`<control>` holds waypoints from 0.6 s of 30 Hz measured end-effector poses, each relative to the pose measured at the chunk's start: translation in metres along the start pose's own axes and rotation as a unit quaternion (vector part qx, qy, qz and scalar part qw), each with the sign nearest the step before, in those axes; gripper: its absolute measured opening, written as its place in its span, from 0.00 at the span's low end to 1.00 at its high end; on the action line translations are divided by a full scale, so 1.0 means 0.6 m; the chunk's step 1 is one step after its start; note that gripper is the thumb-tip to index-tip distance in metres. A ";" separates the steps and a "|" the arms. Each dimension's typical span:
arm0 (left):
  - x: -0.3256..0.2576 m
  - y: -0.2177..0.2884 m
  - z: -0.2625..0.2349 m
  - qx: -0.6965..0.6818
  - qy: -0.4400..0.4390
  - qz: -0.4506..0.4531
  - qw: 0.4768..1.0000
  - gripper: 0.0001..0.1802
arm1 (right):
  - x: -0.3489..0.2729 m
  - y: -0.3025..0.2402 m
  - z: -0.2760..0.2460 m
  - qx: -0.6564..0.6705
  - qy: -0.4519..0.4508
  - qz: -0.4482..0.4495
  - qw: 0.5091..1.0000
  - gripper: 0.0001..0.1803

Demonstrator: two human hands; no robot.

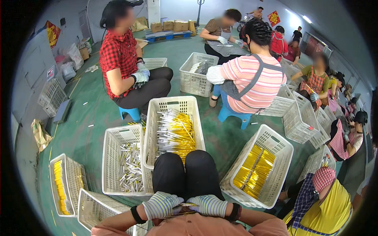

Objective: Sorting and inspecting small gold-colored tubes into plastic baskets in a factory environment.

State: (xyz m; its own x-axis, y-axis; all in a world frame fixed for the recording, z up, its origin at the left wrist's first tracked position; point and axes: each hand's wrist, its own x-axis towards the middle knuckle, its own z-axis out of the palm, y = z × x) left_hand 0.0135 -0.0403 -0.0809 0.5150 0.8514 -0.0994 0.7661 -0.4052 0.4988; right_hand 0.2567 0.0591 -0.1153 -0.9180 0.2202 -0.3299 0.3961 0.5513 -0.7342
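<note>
Down at the lower edge, both hands meet close to the person's body, just above the black-trousered knees (188, 173). The left hand (162, 204) wears a striped knit glove and is curled, its fingers bent inward around one end of a thin yellow stick (182, 212). The right hand (208, 205), gloved the same way with a dark band at the wrist, is likewise closed, fingers folded onto the other end of the stick. The stick lies crosswise between the two hands, almost hidden by the gloves; how tightly it is gripped cannot be told.

Ahead of the knees stands a white plastic crate (153, 118) piled with silver and yellow sticks lying lengthwise. Touching its left side is a second white crate (112, 137), which holds a loose scatter of short silver tubes over its bottom. To the right, set at an angle, a third crate (283, 147) has gold-yellow sticks packed in a tidy bundle. At the far left a smaller crate (76, 173) has a row of yellow sticks along one wall, and an empty one (90, 206) leans beside the left forearm.

Other people sit on low stools around further crates on the green floor (94, 114).
</note>
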 end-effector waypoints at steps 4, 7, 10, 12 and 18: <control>0.005 -0.011 0.004 0.066 0.066 0.004 0.996 0.16 | 0.002 -0.007 -0.018 -0.016 0.080 -0.017 0.996 0.20; 0.015 -0.010 -0.024 0.093 0.049 -0.005 0.994 0.12 | 0.004 -0.023 -0.026 -0.005 0.113 -0.012 0.994 0.20; 0.024 -0.019 -0.027 0.122 0.067 0.040 0.989 0.12 | 0.010 -0.025 -0.040 0.091 0.043 0.000 0.995 0.20; 0.023 -0.019 -0.024 0.076 0.066 0.073 0.992 0.14 | 0.006 -0.034 -0.044 0.094 0.031 0.000 0.995 0.19; -0.006 0.039 -0.075 -0.212 -0.166 -0.098 0.958 0.26 | -0.051 -0.075 -0.069 -0.194 0.082 -0.205 0.956 0.10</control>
State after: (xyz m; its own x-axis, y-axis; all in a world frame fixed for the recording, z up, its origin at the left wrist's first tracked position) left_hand 0.0124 -0.0381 -0.0303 0.5249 0.7157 -0.4607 0.6726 -0.0171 0.7398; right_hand 0.2659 0.0607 -0.0479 -0.9979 0.0268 0.0593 -0.0062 0.8680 -0.4966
